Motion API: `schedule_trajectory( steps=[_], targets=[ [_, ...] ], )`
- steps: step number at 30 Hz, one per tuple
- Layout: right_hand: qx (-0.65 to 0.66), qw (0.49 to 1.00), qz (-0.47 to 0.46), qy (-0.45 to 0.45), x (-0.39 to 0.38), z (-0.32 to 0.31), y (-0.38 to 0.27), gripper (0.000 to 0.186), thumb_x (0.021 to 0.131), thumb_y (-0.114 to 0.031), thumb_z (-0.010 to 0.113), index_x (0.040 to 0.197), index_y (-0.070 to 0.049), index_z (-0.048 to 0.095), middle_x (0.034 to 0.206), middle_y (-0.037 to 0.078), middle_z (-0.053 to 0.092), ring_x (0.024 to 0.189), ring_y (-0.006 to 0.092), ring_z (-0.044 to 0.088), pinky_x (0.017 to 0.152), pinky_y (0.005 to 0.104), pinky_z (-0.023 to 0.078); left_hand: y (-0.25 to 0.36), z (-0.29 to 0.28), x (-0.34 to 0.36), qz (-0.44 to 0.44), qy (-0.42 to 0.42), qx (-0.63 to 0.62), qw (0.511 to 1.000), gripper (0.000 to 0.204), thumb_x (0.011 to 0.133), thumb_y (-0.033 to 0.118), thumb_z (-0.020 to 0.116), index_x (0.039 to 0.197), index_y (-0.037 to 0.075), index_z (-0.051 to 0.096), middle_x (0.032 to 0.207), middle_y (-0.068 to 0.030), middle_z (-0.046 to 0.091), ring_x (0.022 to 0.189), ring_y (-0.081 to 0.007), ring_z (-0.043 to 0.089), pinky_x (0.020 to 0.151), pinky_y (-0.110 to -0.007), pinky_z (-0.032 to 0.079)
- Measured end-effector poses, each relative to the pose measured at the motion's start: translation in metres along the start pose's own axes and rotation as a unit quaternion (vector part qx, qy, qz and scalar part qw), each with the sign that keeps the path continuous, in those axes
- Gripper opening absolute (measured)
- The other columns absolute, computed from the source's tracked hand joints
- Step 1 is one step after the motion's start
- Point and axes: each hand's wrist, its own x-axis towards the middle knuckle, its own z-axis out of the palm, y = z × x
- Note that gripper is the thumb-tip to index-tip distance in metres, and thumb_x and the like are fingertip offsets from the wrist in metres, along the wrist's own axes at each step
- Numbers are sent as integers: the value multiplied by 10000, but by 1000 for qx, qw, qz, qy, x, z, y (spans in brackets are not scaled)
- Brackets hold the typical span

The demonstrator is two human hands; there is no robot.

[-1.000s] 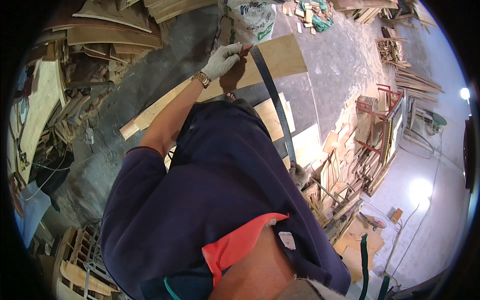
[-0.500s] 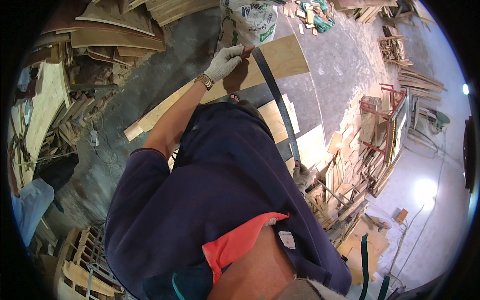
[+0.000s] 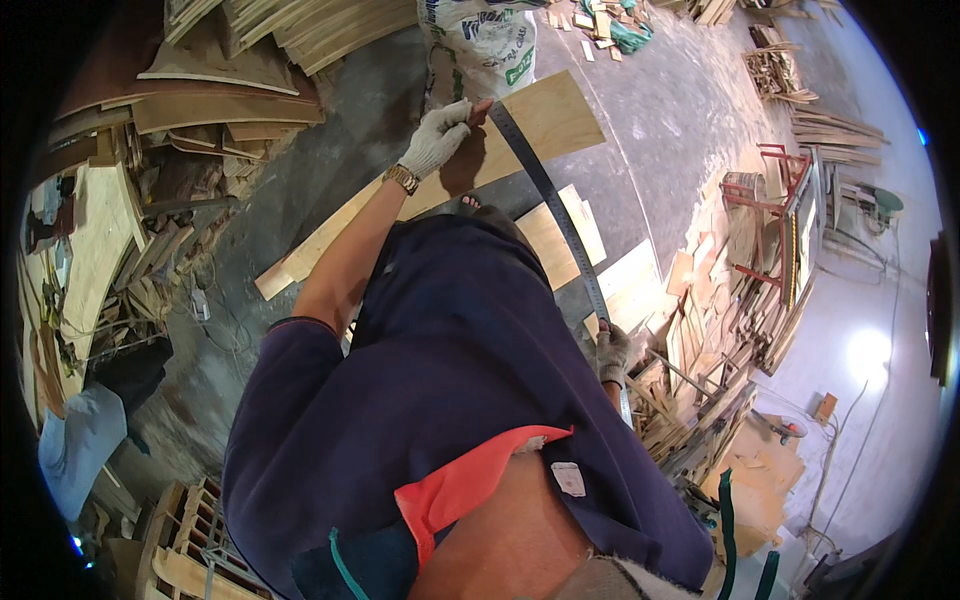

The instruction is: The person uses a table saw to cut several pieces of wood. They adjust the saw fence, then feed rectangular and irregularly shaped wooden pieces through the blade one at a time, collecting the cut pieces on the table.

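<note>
My left hand point(image 3: 445, 135), in a knitted glove with a watch at the wrist, is at the far edge of a long pale plywood board point(image 3: 560, 115), its bare fingertips bent beside the upper end of a dark metal ruler point(image 3: 545, 185). Whether they pinch the ruler or the board I cannot tell. The ruler crosses the board and runs down along my right side to my gloved right hand point(image 3: 611, 348), which grips it there. My dark shirt hides part of the board and of the ruler's lower length.
Stacked sheets point(image 3: 215, 110) fill the left. A white sack point(image 3: 475, 50) stands beyond the board. Cut pieces point(image 3: 560, 240) lie on the grey floor point(image 3: 660, 120). At right are a red metal frame point(image 3: 780, 200), timber offcuts point(image 3: 690, 330) and a pale wall point(image 3: 870, 420) with a bright light.
Both hands sit slightly lower in the view, and more of the right hand and of the ruler below it shows beside the shirt. The surroundings have shifted a little with the camera.
</note>
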Motion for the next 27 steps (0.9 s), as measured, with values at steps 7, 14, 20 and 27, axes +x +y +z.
schedule_trajectory(
  steps=[7, 14, 20, 27],
  targets=[
    [36, 998, -51, 11, -6, 10, -7, 332, 877, -390, 762, 932, -62, 760, 763, 183, 700, 661, 253, 681, 643, 366, 518, 1, -3, 6, 66, 5, 66, 996, 490, 910, -52, 454, 1377, -20, 599, 1230, -62, 688, 1192, -136, 575, 1094, -279, 373],
    [37, 999, -25, 26, -53, 6, -96, 304, 861, -409, 779, 837, -106, 773, 705, 123, 700, 620, 289, 672, 588, 369, 518, -18, -19, 31, -29, -3, -83, 996, 448, 986, 0, 452, 1418, -85, 534, 1427, -153, 583, 1333, -209, 531, 1135, -318, 386],
    [-17, 995, 96, 1, -77, -6, -133, 401, 860, -529, 737, 868, -130, 776, 703, 136, 688, 667, 308, 693, 615, 414, 529, -96, 0, 93, -101, -88, 16, 991, 542, 996, 150, 524, 1507, -14, 443, 1267, -67, 622, 1078, -152, 575, 928, -282, 443],
    [116, 956, 262, -64, -135, 29, -118, 495, 867, -622, 709, 936, -141, 807, 781, 81, 751, 735, 227, 730, 674, 388, 544, -186, -3, 77, -290, -293, 444, 796, 920, 957, 488, 578, 1620, 42, 124, 1541, -355, 366, 1410, -494, 397, 1153, -499, 356]
  ],
)
